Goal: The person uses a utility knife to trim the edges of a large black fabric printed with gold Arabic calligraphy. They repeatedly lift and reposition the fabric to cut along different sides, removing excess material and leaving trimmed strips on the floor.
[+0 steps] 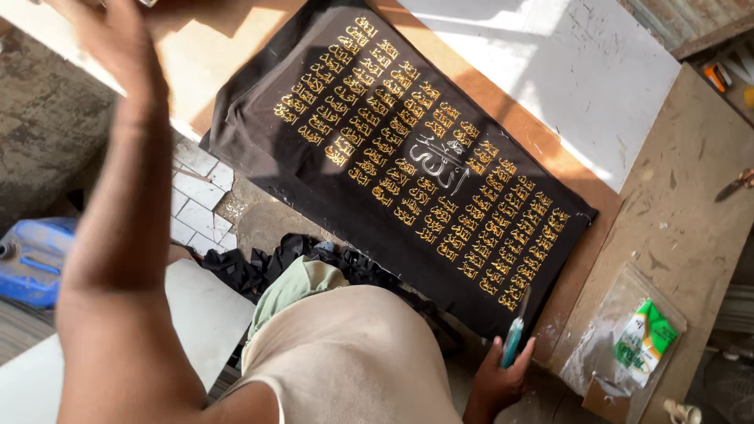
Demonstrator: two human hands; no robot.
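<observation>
A black cloth (408,157) with rows of gold embroidered script and a silver motif at its middle lies spread on a wooden table (675,228). My right hand (496,382) rests at the cloth's near edge, gripping a teal-handled cutter (514,334) that points up onto the cloth. My left hand (118,43) is raised high at the top left, blurred and flat, holding nothing; its fingertips run out of the frame. My left forearm fills the left side.
A white board (573,71) lies beyond the cloth. A clear plastic bag with a green packet (642,338) sits at the right. Scissors (734,186) lie at the right edge. A blue jerrycan (31,259) and black cloth scraps (251,267) are on the floor.
</observation>
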